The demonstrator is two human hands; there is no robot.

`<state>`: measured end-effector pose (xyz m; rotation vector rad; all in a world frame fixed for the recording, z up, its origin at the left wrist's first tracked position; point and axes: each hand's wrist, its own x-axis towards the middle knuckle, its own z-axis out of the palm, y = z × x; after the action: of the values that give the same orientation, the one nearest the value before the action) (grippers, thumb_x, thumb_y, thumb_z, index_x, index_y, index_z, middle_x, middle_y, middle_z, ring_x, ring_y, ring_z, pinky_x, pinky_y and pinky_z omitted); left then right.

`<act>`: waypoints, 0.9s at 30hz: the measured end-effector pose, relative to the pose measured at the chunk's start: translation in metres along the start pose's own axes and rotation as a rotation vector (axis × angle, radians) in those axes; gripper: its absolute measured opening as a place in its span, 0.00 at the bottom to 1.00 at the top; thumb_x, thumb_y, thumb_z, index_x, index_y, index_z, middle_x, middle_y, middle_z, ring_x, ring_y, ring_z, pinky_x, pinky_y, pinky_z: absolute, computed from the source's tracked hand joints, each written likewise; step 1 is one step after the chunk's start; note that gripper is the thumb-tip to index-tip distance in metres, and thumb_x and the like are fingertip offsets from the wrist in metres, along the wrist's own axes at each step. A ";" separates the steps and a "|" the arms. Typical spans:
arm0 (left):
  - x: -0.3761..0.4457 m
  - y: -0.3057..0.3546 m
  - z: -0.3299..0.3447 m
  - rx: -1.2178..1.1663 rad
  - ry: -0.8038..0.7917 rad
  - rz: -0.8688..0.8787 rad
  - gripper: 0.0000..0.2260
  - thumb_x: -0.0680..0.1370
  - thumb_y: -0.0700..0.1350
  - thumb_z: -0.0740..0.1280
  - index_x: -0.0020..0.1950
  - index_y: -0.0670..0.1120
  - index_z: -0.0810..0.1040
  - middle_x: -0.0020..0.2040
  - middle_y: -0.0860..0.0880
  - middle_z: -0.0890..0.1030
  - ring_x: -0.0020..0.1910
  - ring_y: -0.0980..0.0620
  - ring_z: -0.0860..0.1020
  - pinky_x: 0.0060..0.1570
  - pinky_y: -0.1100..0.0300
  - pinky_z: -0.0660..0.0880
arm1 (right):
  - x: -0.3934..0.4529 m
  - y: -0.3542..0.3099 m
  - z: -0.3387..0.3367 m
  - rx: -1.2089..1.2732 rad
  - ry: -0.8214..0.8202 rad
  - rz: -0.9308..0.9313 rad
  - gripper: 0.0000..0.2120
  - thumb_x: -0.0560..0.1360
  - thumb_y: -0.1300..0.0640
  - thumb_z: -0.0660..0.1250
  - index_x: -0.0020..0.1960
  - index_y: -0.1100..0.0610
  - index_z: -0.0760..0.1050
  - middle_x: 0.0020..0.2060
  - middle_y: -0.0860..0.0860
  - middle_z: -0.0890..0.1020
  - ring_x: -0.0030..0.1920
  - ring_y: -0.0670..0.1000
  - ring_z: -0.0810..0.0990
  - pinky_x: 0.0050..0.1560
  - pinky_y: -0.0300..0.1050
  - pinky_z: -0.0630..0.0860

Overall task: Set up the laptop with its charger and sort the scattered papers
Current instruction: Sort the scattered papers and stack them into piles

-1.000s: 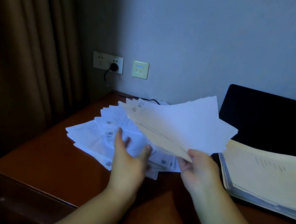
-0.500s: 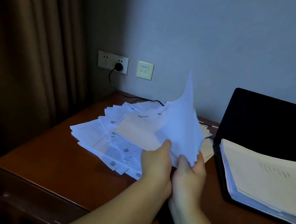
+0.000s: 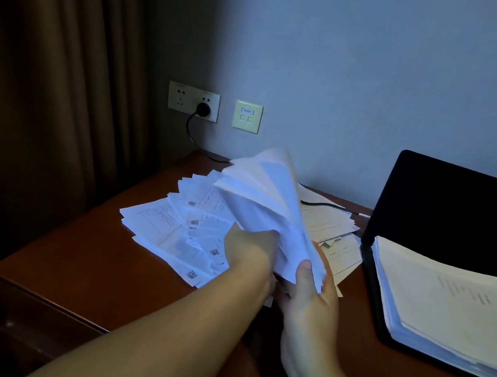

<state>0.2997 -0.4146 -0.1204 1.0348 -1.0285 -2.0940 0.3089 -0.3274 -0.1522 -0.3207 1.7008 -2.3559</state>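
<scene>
A second ago the right hand (image 3: pixel 309 294) held the sheaf of papers (image 3: pixel 265 209) fanned out flat and high, close to the laptop (image 3: pixel 459 213), while the left hand (image 3: pixel 250 248) hovered open above the scattered papers (image 3: pixel 169 225). Now the sheaf stands nearly upright, farther from the laptop. The left hand has joined the right at its lower edge, both gripping it.

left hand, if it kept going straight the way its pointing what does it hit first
The left hand points away and slightly right, into the raised sheaf of papers it already grips. Beyond that, probably the papers spread on the desk, though depth is unclear.
</scene>
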 end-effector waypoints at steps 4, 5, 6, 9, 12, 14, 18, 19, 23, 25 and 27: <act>0.010 0.013 -0.007 0.037 0.063 0.174 0.12 0.72 0.32 0.68 0.48 0.48 0.81 0.42 0.48 0.85 0.42 0.43 0.84 0.42 0.50 0.84 | 0.002 -0.005 -0.010 0.016 0.009 -0.004 0.12 0.83 0.60 0.62 0.63 0.48 0.77 0.52 0.51 0.87 0.44 0.54 0.86 0.43 0.51 0.82; 0.012 0.016 -0.008 0.039 0.061 0.212 0.12 0.72 0.32 0.68 0.49 0.48 0.80 0.42 0.48 0.85 0.41 0.43 0.83 0.39 0.54 0.82 | 0.004 -0.006 -0.015 0.028 0.015 -0.005 0.13 0.83 0.61 0.63 0.62 0.46 0.76 0.54 0.49 0.86 0.46 0.53 0.86 0.43 0.50 0.82; 0.012 0.021 -0.009 0.061 0.051 0.241 0.12 0.73 0.31 0.67 0.49 0.47 0.79 0.43 0.48 0.84 0.41 0.45 0.82 0.37 0.57 0.80 | 0.007 -0.007 -0.019 0.036 0.008 0.000 0.14 0.82 0.61 0.64 0.62 0.45 0.77 0.55 0.48 0.85 0.49 0.52 0.86 0.44 0.50 0.82; 0.010 0.032 -0.011 0.116 0.017 0.298 0.11 0.75 0.31 0.66 0.50 0.47 0.76 0.42 0.49 0.82 0.37 0.52 0.79 0.31 0.62 0.75 | 0.010 -0.008 -0.025 0.076 -0.032 0.030 0.16 0.82 0.64 0.63 0.65 0.49 0.76 0.60 0.51 0.84 0.58 0.59 0.84 0.48 0.53 0.83; 0.009 0.033 -0.012 0.068 0.008 0.279 0.11 0.75 0.32 0.68 0.52 0.46 0.78 0.43 0.48 0.83 0.34 0.52 0.79 0.29 0.64 0.75 | 0.008 -0.007 -0.023 0.136 -0.020 0.042 0.17 0.81 0.67 0.61 0.67 0.53 0.75 0.60 0.55 0.83 0.57 0.63 0.84 0.45 0.50 0.84; 0.007 0.027 -0.012 -0.017 0.016 0.236 0.10 0.75 0.34 0.71 0.51 0.47 0.78 0.43 0.49 0.84 0.37 0.51 0.81 0.33 0.62 0.77 | 0.004 -0.009 -0.017 0.153 -0.017 0.017 0.19 0.81 0.70 0.58 0.65 0.53 0.76 0.56 0.53 0.85 0.51 0.63 0.86 0.46 0.51 0.84; -0.008 0.004 -0.009 -0.082 -0.013 0.143 0.07 0.75 0.40 0.75 0.49 0.48 0.81 0.43 0.50 0.87 0.41 0.46 0.85 0.38 0.55 0.81 | -0.005 -0.008 -0.002 0.198 -0.012 -0.013 0.21 0.81 0.72 0.56 0.66 0.54 0.76 0.55 0.50 0.86 0.51 0.56 0.87 0.48 0.51 0.84; -0.012 0.001 -0.008 -0.102 -0.020 0.103 0.07 0.75 0.44 0.77 0.49 0.49 0.81 0.43 0.49 0.87 0.39 0.45 0.85 0.36 0.55 0.79 | -0.006 -0.006 0.000 0.190 -0.002 -0.014 0.21 0.81 0.71 0.56 0.67 0.53 0.76 0.55 0.48 0.86 0.53 0.52 0.86 0.48 0.50 0.84; -0.014 0.002 -0.011 -0.113 -0.046 0.026 0.11 0.73 0.51 0.78 0.48 0.46 0.83 0.41 0.47 0.87 0.37 0.43 0.84 0.35 0.53 0.79 | -0.002 0.000 -0.002 0.083 -0.019 -0.033 0.17 0.80 0.68 0.61 0.63 0.52 0.78 0.52 0.47 0.86 0.53 0.51 0.86 0.52 0.54 0.83; -0.009 0.001 -0.012 -0.050 -0.029 0.094 0.05 0.73 0.41 0.75 0.46 0.44 0.82 0.39 0.47 0.85 0.37 0.43 0.83 0.38 0.51 0.80 | -0.001 0.001 -0.006 -0.010 -0.060 -0.046 0.12 0.79 0.66 0.65 0.58 0.54 0.79 0.47 0.49 0.86 0.46 0.52 0.87 0.47 0.53 0.84; -0.003 0.004 -0.014 -0.040 -0.029 0.149 0.05 0.72 0.34 0.70 0.45 0.43 0.81 0.38 0.48 0.85 0.40 0.43 0.84 0.41 0.48 0.82 | -0.002 0.002 -0.008 -0.099 -0.115 -0.101 0.15 0.74 0.58 0.70 0.61 0.53 0.78 0.49 0.49 0.86 0.47 0.53 0.86 0.46 0.52 0.83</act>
<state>0.3141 -0.4195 -0.1216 0.8827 -1.0410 -2.0063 0.3087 -0.3205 -0.1562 -0.5604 1.7894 -2.2763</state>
